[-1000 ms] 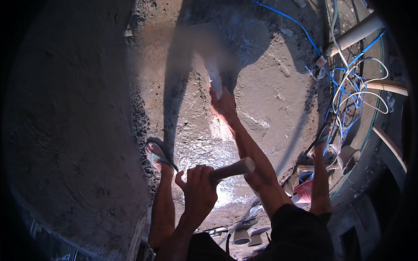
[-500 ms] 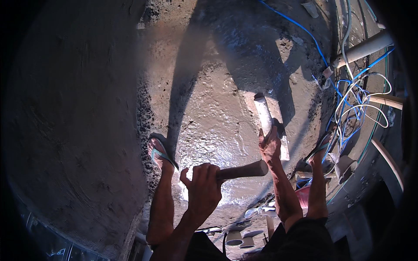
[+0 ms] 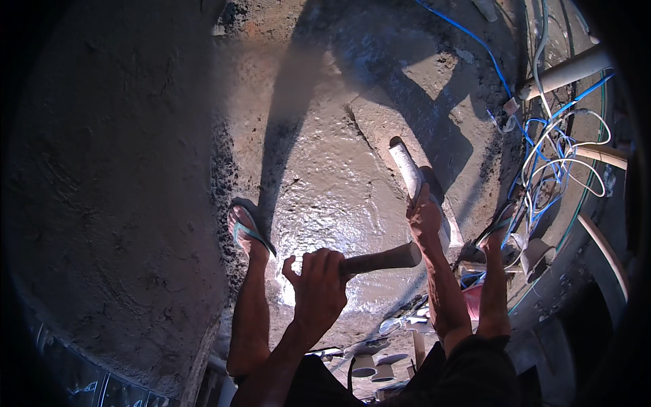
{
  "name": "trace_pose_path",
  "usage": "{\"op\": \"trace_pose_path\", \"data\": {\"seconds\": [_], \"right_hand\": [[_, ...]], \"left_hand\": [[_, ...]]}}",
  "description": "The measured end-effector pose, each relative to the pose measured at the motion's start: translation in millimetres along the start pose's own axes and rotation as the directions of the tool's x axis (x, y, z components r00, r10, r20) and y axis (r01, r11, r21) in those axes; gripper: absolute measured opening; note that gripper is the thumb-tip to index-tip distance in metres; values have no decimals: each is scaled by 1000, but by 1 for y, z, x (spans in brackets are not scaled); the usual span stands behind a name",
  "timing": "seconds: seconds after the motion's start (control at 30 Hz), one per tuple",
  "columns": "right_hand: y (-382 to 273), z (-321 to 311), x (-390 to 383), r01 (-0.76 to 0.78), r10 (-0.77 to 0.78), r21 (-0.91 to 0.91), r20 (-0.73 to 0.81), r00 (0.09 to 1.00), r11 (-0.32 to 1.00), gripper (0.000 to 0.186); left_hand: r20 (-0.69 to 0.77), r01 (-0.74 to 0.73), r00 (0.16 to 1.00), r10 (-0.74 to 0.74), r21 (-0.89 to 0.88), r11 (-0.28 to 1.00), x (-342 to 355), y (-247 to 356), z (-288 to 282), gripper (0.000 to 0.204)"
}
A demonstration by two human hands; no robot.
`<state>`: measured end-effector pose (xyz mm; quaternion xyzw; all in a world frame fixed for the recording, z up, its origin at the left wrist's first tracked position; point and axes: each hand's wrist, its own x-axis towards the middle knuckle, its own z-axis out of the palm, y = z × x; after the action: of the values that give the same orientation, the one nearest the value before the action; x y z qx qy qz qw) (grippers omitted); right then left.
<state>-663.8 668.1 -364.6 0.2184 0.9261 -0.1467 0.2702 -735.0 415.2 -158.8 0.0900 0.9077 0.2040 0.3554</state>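
Note:
My right hand (image 3: 424,218) is closed around the pale, rounded handle of a plastering float (image 3: 405,166). The float's long flat plate lies on the wet grey mortar (image 3: 319,183), tilted with its far end to the left. Part of that plate is hidden under my hand and in shadow. Nearer me, my left hand (image 3: 317,286) is raised and wrapped round a thick dark handle (image 3: 381,260) that points right. What the handle belongs to cannot be made out. A bright patch of sun shines on the mortar beyond my left hand.
A rough grey wall (image 3: 115,203) fills the left side. My sandalled feet (image 3: 244,230) stand on either side of the mortar. Tangled blue and white cables (image 3: 553,159) lie at right, near a grey pipe (image 3: 569,71). A pinkish-red container (image 3: 472,298) is by my right leg.
The float's far end has swung to the left and its near end slightly right, with my right hand shifting a little nearer. My left hand and its handle have barely moved.

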Motion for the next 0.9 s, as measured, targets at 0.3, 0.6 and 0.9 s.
{"op": "trace_pose_path", "data": {"seconds": [0.3, 0.6, 0.9], "right_hand": [[10, 0, -1, 35, -27, 30, -227, 974, 999, 55], [18, 24, -15, -98, 241, 563, -185, 953, 821, 41], [-82, 62, 52, -169, 308, 824, -7, 952, 541, 44]], "left_hand": [[-12, -19, 1000, 19, 9, 1000, -5, 3, 1, 30], [3, -22, 1000, 22, 30, 999, -3, 5, 6, 30], [33, -22, 999, 21, 39, 999, -1, 1, 9, 27]]}}
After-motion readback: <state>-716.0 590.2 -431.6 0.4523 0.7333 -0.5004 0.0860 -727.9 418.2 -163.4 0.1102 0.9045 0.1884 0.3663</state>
